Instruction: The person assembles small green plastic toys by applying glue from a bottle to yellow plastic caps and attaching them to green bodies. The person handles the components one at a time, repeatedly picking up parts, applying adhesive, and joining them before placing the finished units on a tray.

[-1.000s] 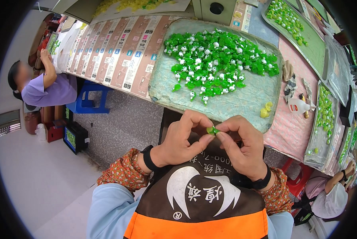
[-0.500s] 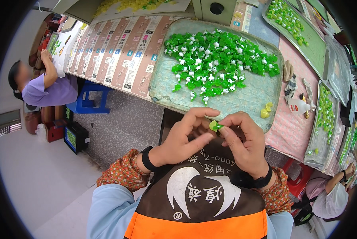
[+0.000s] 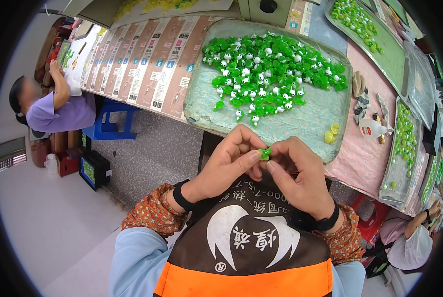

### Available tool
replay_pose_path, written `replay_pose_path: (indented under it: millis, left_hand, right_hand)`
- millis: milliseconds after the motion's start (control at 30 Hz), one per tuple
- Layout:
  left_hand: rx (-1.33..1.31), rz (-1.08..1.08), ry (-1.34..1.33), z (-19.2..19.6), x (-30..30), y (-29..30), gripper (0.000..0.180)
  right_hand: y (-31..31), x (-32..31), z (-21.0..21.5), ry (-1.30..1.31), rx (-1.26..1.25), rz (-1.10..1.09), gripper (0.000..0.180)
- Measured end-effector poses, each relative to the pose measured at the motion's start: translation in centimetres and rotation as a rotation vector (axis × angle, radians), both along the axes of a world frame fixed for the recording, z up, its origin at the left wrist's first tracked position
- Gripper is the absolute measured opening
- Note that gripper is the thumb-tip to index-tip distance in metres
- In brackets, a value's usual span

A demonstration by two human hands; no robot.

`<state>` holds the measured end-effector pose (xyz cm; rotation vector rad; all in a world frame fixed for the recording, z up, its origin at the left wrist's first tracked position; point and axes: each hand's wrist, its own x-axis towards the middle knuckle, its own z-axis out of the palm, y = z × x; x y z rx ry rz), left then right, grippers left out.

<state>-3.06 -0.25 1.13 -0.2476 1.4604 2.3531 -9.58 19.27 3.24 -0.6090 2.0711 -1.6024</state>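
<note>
A small green plastic piece (image 3: 265,153) sits pinched between my two hands, just past the near edge of the tray. My left hand (image 3: 230,159) grips it with thumb and forefinger, the other fingers curled beneath. On its other side, my right hand (image 3: 296,171) presses with thumb and fingertips. The fingers cover part of the piece. Beyond them, a large tray (image 3: 206,101) holds a heap of green pieces with white knobs (image 3: 276,74). Several yellow-green caps (image 3: 331,133) lie in the tray's near right corner.
Right of the tray, a white bottle (image 3: 372,129) and crumpled cloths (image 3: 360,94) rest on a pink tablecloth (image 3: 362,166). More trays (image 3: 397,148) of green parts stand farther right. A person in purple (image 3: 63,109) works at far left beside a blue stool (image 3: 113,121); another person (image 3: 412,242) is at lower right.
My left fingers have closed in on the piece, which earlier was held mainly by my right hand. The piece has turned and shifted slightly left, showing more green and less yellow.
</note>
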Motion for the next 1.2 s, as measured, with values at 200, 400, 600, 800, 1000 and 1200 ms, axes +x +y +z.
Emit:
replay_pose_path:
  millis: [200,400,600,800,1000,1200]
  left_hand:
    - [-0.021,-0.004,0.030,-0.1,0.1,0.1,0.018]
    - [0.049,-0.050,0.034,-0.2,0.2,-0.2,0.016]
    - [0.091,-0.080,0.063,-0.2,0.2,-0.2,0.015]
    - [0.113,-0.110,0.067,-0.2,0.1,-0.4,0.015]
    - [0.136,-0.124,0.064,-0.3,0.0,-0.6,0.015]
    - [0.166,-0.135,0.013,-0.4,-0.2,-0.7,0.016]
  right_hand:
    - [-0.1,0.1,0.0,0.021,0.005,-0.011,0.014]
    - [0.0,0.3,-0.6,-0.074,-0.089,-0.021,0.011]
    - [0.1,0.4,-1.3,-0.088,-0.176,-0.017,0.010]
    - [0.3,0.2,-1.6,-0.024,-0.189,0.014,0.012]
    - [0.3,0.1,-1.6,0.000,-0.193,0.036,0.012]
    - [0.6,-0.1,-1.3,-0.098,-0.193,0.068,0.010]
